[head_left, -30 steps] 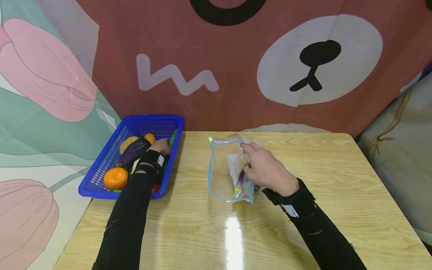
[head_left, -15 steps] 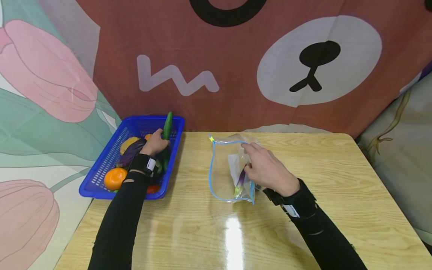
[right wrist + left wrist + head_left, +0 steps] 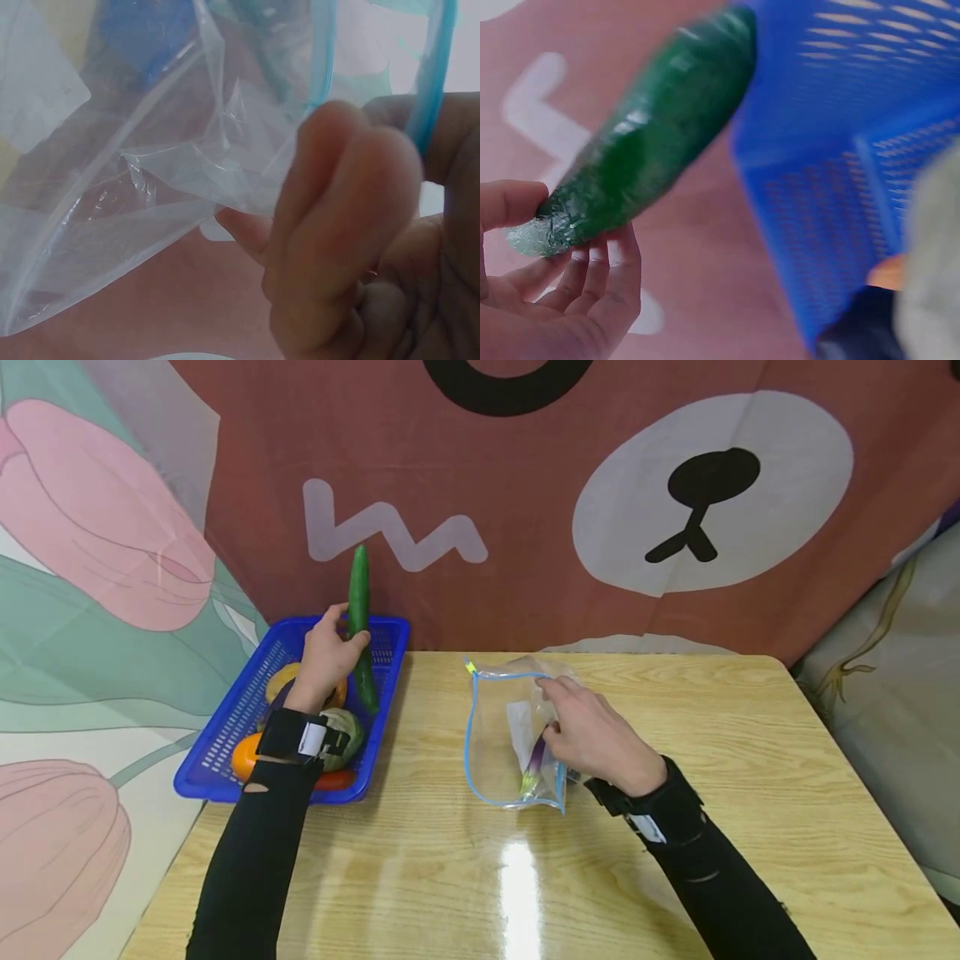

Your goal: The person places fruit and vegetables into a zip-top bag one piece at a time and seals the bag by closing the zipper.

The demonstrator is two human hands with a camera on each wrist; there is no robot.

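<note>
Since the earlier frame, the cucumber [image 3: 359, 589] has risen with the left hand [image 3: 324, 656], and its upper end now stands well above the far rim of the basket. The left grip is closed on it, thumb on one side and fingers on the other. The right hand [image 3: 596, 735] grasps the clear bag [image 3: 470, 739] by its blue edge, with the mouth spread. A purple vegetable [image 3: 532, 768] shows in the bag, so one item seems already packed; the cucumber is not yet in. The blue basket [image 3: 197, 777], at the left of the tabletop [image 3: 427, 877], holds an orange fruit [image 3: 243, 758], a round green vegetable [image 3: 345, 735] and something red [image 3: 335, 780]; whether these are to be bagged too, one cannot tell.
</note>
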